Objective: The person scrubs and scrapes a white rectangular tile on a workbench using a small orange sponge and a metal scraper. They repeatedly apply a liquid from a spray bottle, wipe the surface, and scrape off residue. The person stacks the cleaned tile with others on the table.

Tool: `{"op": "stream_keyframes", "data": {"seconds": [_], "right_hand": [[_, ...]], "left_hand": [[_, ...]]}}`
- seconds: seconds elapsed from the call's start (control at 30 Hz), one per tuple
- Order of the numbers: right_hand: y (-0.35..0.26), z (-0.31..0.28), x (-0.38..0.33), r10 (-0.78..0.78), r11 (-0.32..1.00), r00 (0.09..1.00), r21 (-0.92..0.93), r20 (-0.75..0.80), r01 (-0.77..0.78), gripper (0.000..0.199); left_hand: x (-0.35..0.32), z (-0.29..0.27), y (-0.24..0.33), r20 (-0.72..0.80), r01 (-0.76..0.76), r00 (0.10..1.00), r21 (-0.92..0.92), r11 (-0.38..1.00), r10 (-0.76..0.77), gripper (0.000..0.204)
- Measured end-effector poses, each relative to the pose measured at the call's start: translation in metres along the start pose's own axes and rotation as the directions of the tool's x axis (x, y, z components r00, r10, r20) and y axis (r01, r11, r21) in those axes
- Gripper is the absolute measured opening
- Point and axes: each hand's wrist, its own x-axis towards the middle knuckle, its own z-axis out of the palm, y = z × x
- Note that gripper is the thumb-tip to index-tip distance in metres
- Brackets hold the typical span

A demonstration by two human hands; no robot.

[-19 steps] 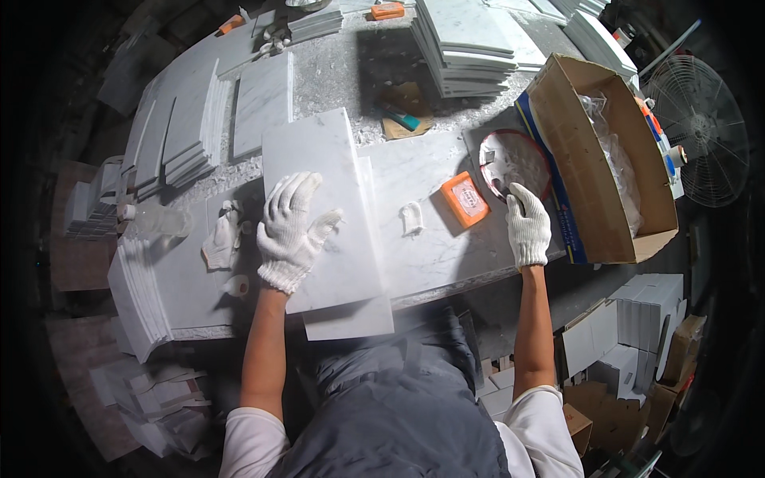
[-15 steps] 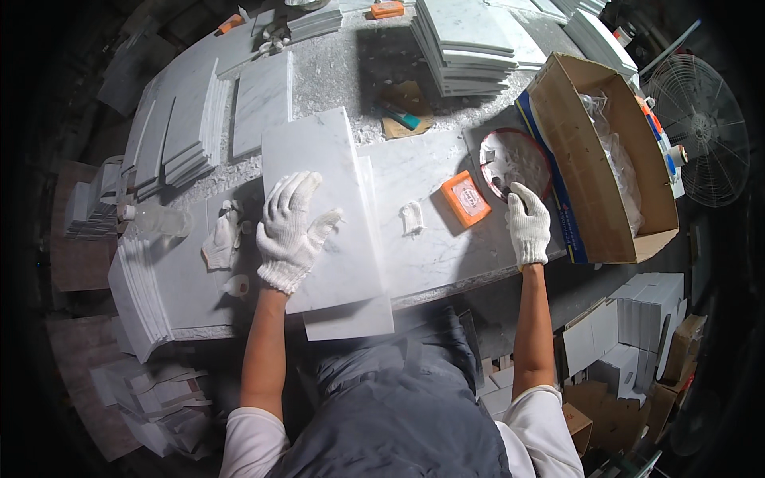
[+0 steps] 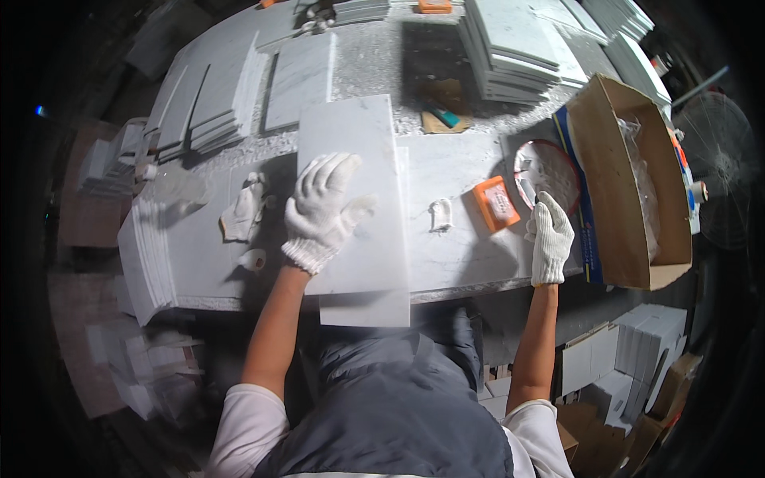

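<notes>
My left hand wears a white knitted glove and lies with fingers stretched over a pale grey-veined marble slab. That slab rests on another pale slab that juts past the table's front edge. My right hand, gloved too, is at the near edge of a round red-rimmed dish with whitish contents. Its fingers are pressed together, and whatever is in them is too small to make out. An orange box lies just left of this hand. Between the hands is a small white cloth-like piece.
An open cardboard box with clear plastic inside stands on the right, a fan beyond it. Stacks of slabs stand at the back, others at the left. A crumpled glove lies left of my left hand.
The whole view has shifted, so the table appears farther right. My right hand has drawn back slightly from the dish, its fingers closer together. The left hand stays on the slab.
</notes>
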Motion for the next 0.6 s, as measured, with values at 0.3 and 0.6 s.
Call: {"op": "stream_keyframes", "data": {"seconds": [0.3,0.6], "right_hand": [[-0.052,0.107,-0.039,0.1,0.983,0.9,0.097,0.425,-0.155,0.037],[-0.067,0.147,-0.047,0.002,0.998,0.897,-0.052,0.442,0.023,0.033]], "left_hand": [[-0.002,-0.003,0.003,0.049,0.026,0.998,0.02,0.999,-0.027,0.073],[-0.002,-0.002,0.0,0.041,0.016,0.999,-0.025,1.0,-0.014,0.073]]}}
